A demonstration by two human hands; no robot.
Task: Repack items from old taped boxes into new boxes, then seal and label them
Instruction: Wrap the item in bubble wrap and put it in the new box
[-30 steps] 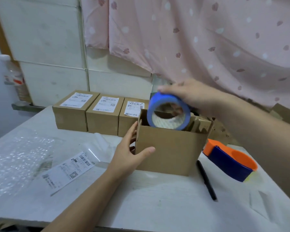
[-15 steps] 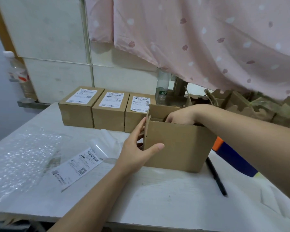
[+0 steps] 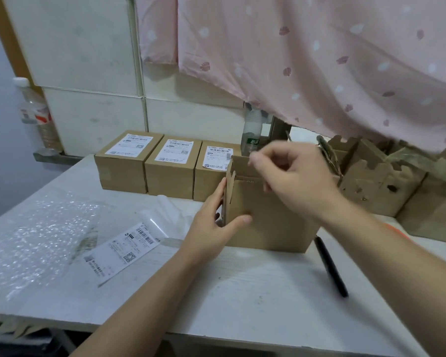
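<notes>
The open-topped box (image 3: 268, 217) stood on the white table (image 3: 242, 292), near the middle, just in front of a row of three sealed boxes (image 3: 170, 173). It was plain brown corrugated card with square, clean faces, and its scalloped side flap stood upright. The left hand (image 3: 211, 228) clasped its near left corner: the thumb lay pressed flat on the front face and the fingers ran up the side wall behind the flap. The right hand (image 3: 291, 176) hung over the box's open top with its fingers curled inward and the forefinger reaching left towards the raised rear flap. It was smeared by motion, so I could not tell whether it pinched the card or held nothing.

Each sealed box carried a glossy white shipping label on its lid. A loose label (image 3: 121, 251) of the same kind lay flat on the table to the left, beside a sheet of clear film (image 3: 162, 217) and a crinkled spread of bubble wrap (image 3: 36, 235). A slim black pen (image 3: 330, 266) lay to the right of the box, pointing away from it. Further right stood worn boxes (image 3: 376, 186) (dented, with ragged notched flaps). Above them hung a soft pink curtain (image 3: 319, 60) dotted with small leaf shapes.
</notes>
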